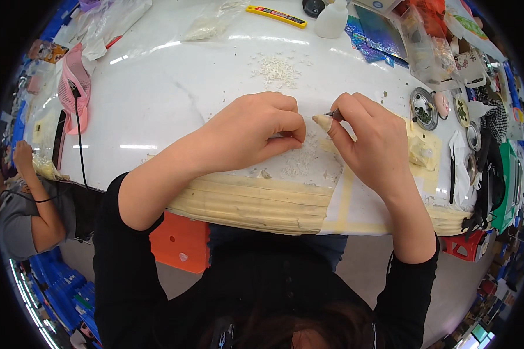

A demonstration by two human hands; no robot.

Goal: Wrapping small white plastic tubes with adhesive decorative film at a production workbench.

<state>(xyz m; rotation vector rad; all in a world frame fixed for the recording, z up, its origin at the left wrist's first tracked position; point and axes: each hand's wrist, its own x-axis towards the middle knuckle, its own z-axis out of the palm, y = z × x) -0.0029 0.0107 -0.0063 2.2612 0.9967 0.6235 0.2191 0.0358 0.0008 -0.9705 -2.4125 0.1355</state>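
My left hand [262, 127] hovers low over the white table with thumb and fingers pinched together; whatever sits between the fingertips is too small to make out. Facing it, my right hand [368, 136] grips a dark slim tool [335, 114] between thumb and index finger. Beige wrapping [324, 121] covers the tip of the right thumb. Under and between both hands lies a scatter of tiny clear-white bits [300, 164]. Farther off is a loose pile of small white pieces [278, 71], touched by neither hand.
Beige tape [250, 203] covers the table's near edge. Round metal tins [424, 109] stand at the right. At the back are a white squeeze bottle [332, 20] and a yellow strip-shaped item [276, 16]. A pink pouch [74, 87] with a black cable lies left, near another person's arm [38, 186].
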